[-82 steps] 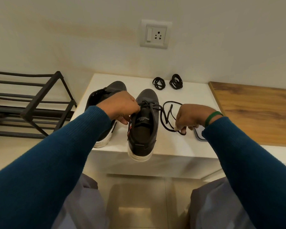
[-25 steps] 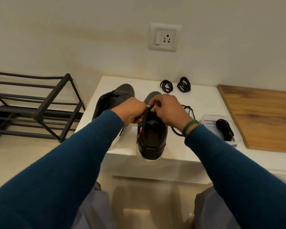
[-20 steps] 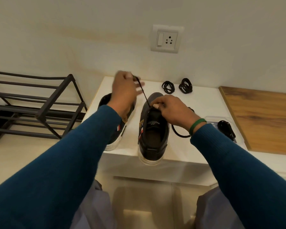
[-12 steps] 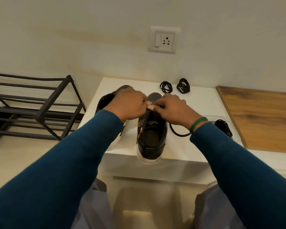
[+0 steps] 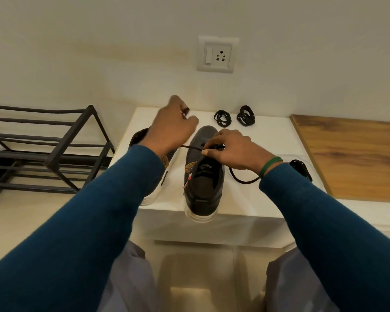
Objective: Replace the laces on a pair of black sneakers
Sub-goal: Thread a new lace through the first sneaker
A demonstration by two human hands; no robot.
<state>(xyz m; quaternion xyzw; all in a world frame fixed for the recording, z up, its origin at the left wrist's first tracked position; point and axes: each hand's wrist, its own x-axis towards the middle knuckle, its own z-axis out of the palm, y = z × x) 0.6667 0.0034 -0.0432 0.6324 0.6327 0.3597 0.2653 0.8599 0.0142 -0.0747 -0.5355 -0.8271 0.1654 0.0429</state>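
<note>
Two black sneakers with white soles stand on a white table (image 5: 268, 140). The right sneaker (image 5: 204, 181) has its heel over the front edge. The left sneaker (image 5: 153, 176) is largely hidden under my left forearm. My left hand (image 5: 172, 126) is raised behind the shoes, shut on a black lace (image 5: 190, 147) pulled taut out of the right sneaker. My right hand (image 5: 231, 148) rests on that sneaker's eyelets, fingers pinched on the lace there. A loop of the lace (image 5: 243, 177) trails on the table to the right.
Two coiled black laces (image 5: 222, 118) (image 5: 245, 115) lie at the table's back. A clear tray with a black item (image 5: 301, 168) sits right of my wrist. A wooden surface (image 5: 351, 156) adjoins on the right, a black metal shoe rack (image 5: 47, 149) on the left, a wall socket (image 5: 216, 54) above.
My left hand has moved from the shoe's eyelets up and back, drawing the lace out taut. My right hand stays on the right sneaker.
</note>
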